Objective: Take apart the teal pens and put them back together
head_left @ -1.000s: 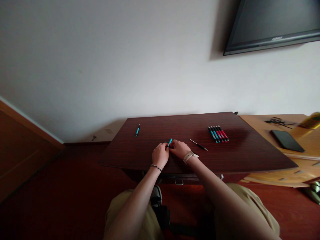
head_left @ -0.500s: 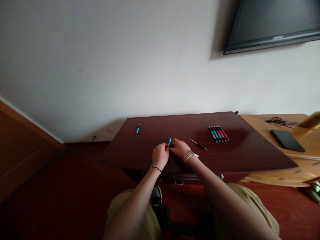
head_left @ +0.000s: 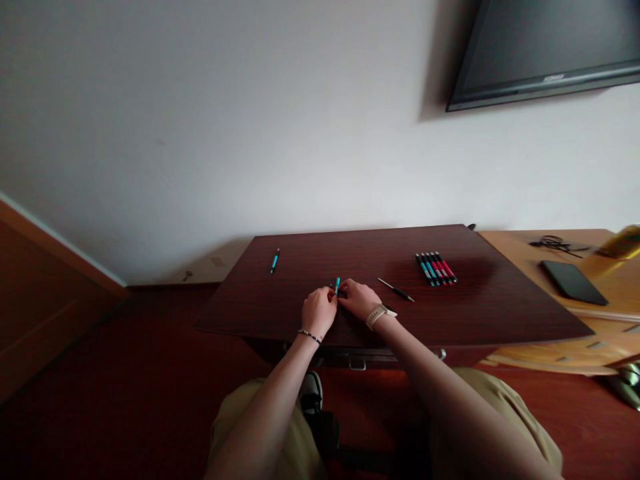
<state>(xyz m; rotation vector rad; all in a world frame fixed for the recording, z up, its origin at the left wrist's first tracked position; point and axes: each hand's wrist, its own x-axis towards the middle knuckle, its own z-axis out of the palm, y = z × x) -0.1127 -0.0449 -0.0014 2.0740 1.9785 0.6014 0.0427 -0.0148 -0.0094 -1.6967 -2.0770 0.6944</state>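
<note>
Your left hand (head_left: 318, 311) and right hand (head_left: 358, 298) both pinch the teal pen (head_left: 337, 285) with closed fingers; it looks light, stiff and smooth, so grip its barrel.

dark wooden table (head_left: 310, 263) bears a teal pen (head_left: 275, 261), pen row (head_left: 435, 268), thin refill (head_left: 395, 290).

You have six pens in the row (head_left: 435, 268) right of your hands, one teal pen (head_left: 275, 261) left, one black refill (head_left: 396, 290), and one teal pen barrel (head_left: 337, 285) between your fingers.
</note>
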